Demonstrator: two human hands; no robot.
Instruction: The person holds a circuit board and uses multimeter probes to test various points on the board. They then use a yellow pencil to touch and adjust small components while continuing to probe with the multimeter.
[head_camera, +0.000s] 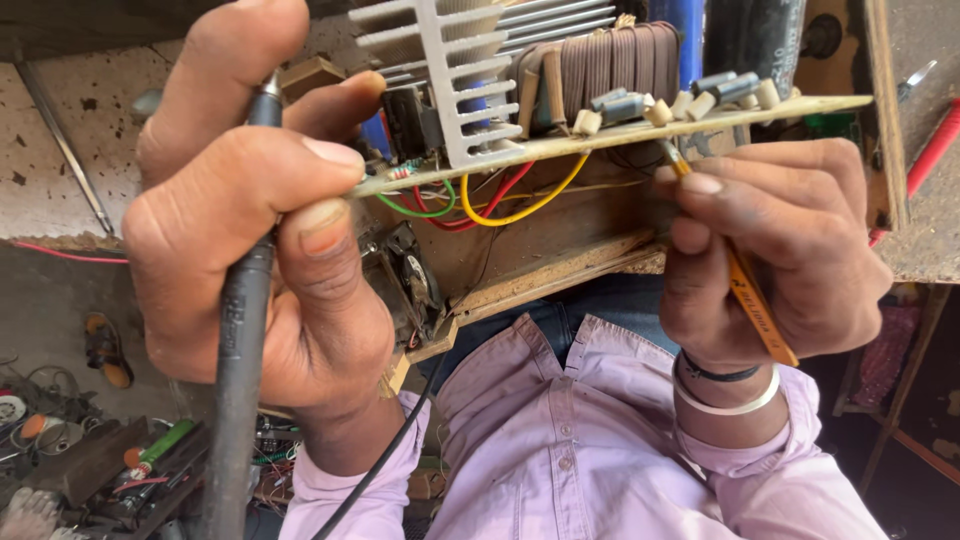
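My left hand (240, 230) grips a grey-black soldering-iron handle (240, 350) that runs down past the wrist. Its thumb and fingers also pinch the left end of a circuit board (600, 140), which is held edge-on. On the board stand a finned aluminium heat sink (450, 70), a copper-wound coil (610, 60) and several small cylindrical parts. Green, red and yellow wires (500, 205) loop under it. My right hand (790, 230), with a bangle at the wrist, holds a thin orange stick-like tool (755, 305) whose tip touches the board's underside.
Behind the board sits a worn wooden case (540, 270) with a part mounted inside. A black cable (390, 450) trails down over my lilac shirt. Tools and scrap litter the floor at lower left (120, 460). A red-handled tool (935, 145) lies at the right.
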